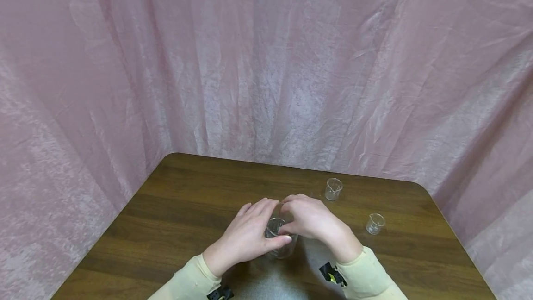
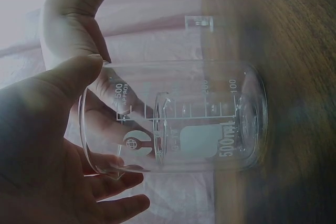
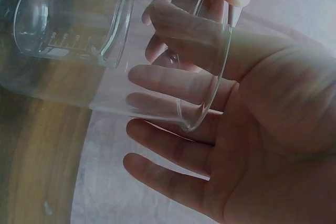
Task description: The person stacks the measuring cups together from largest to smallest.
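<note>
A large clear glass beaker (image 1: 285,248) marked 500ml (image 2: 202,142) stands upright on the wooden table between both hands. My left hand (image 1: 250,236) holds it at the rim, the thumb on the near side and the fingers round the far side. Inside the large beaker sits a smaller glass beaker (image 3: 73,27), its rim about halfway up the large one's wall. My right hand (image 1: 310,219) is at the large beaker's mouth. Its thumb reaches past the rim, and its fingers (image 3: 165,140) lie extended and spread, above the small beaker and holding nothing.
Two more small glass beakers stand on the table (image 1: 200,198) to the right: one (image 1: 333,190) near the back edge, another (image 1: 375,224) nearer and farther right. Pink velvet curtains (image 1: 266,68) hang close behind the table and along its sides.
</note>
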A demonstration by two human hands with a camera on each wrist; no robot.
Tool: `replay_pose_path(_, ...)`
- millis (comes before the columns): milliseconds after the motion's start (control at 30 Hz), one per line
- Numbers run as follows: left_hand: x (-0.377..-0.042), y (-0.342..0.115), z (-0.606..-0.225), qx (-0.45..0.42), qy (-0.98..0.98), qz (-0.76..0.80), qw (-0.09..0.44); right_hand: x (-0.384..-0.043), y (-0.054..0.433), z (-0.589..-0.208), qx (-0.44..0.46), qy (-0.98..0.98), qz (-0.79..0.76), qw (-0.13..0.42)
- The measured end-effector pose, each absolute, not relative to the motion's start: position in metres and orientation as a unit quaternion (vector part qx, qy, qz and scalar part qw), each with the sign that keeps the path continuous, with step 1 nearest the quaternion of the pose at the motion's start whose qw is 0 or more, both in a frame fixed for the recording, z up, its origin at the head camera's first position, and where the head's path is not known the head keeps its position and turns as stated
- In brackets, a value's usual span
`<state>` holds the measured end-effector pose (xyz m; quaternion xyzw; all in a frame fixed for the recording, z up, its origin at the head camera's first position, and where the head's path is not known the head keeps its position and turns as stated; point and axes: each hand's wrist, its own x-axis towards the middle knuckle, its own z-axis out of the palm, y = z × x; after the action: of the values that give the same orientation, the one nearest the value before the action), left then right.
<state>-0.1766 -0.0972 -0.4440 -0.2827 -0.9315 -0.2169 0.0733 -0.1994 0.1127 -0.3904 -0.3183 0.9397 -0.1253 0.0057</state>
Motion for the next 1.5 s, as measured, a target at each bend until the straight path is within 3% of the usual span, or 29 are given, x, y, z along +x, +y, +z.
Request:
replay_pose_path(900,-0.177,-0.096,-0.445,-0.28,-0.933,-0.208,0.083,-0.182,0.135,-0.403,-0.275,0.934,-0.196,-0.113)
replay_pose_path(1500,-0.177,-0.095,-0.444,-0.282,-0.933,-0.206,0.09,-0.183,0.149,-0.411,-0.24,0.932,-0.227,-0.147)
